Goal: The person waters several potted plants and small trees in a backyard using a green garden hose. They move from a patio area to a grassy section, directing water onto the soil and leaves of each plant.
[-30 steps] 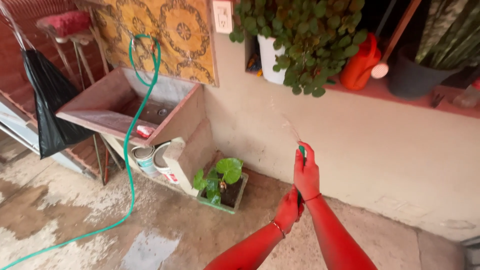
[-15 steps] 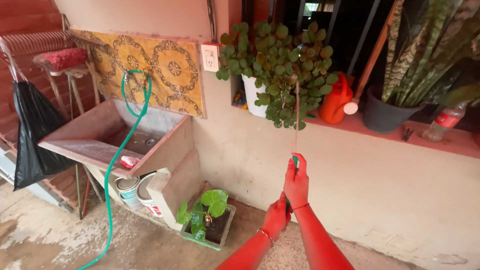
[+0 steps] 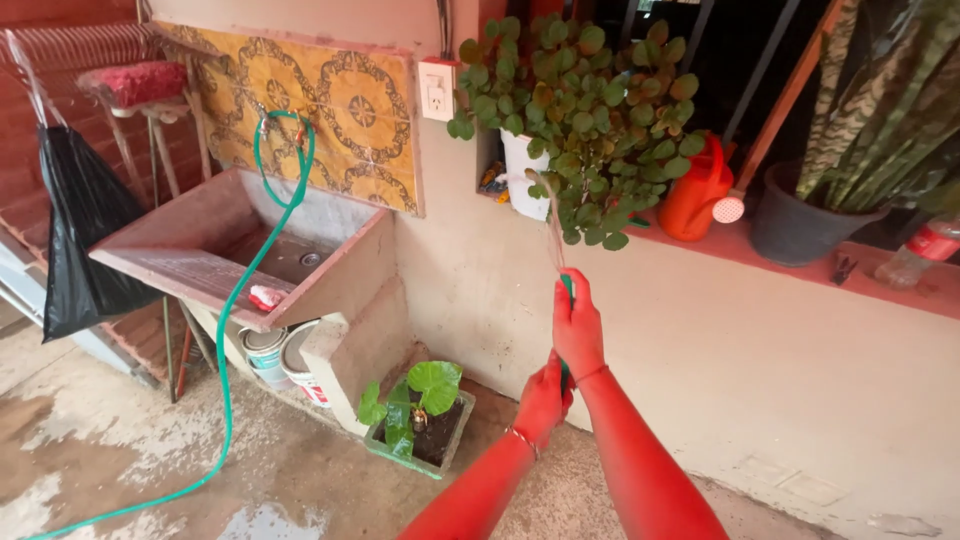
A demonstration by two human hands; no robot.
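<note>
Green garden hose [image 3: 228, 340]: nozzle end held at centre of the scene, pointed up, a thin jet of water [image 3: 553, 225] rising from it toward the round-leaved plant in a white pot [image 3: 575, 110] on the window ledge [image 3: 800, 270]. Right hand [image 3: 578, 322]: grip clamped around the hose end, uppermost. Left hand [image 3: 543, 400]: grip closed on the hose just below the right. The hose's far run loops from a tap [image 3: 268, 122] on the yellow patterned tile panel [image 3: 340, 110], left, passes over the concrete wash sink [image 3: 215, 265] and trails down across the wet floor [image 3: 120, 450] to the near left. Beneath the sink: two paint cans [image 3: 282, 358]. Just right of them, on the floor, a rectangular planter with a broad-leaved seedling [image 3: 420, 405]. On the ledge, right of the white pot: orange watering can [image 3: 698, 190], dark pot with striped snake plant [image 3: 850, 150], plastic bottle [image 3: 915, 258]. Far left: black bag [image 3: 85, 240] hanging, stool with red cushion [image 3: 135, 85]. Wall socket [image 3: 437, 90] above the sink's right end.
</note>
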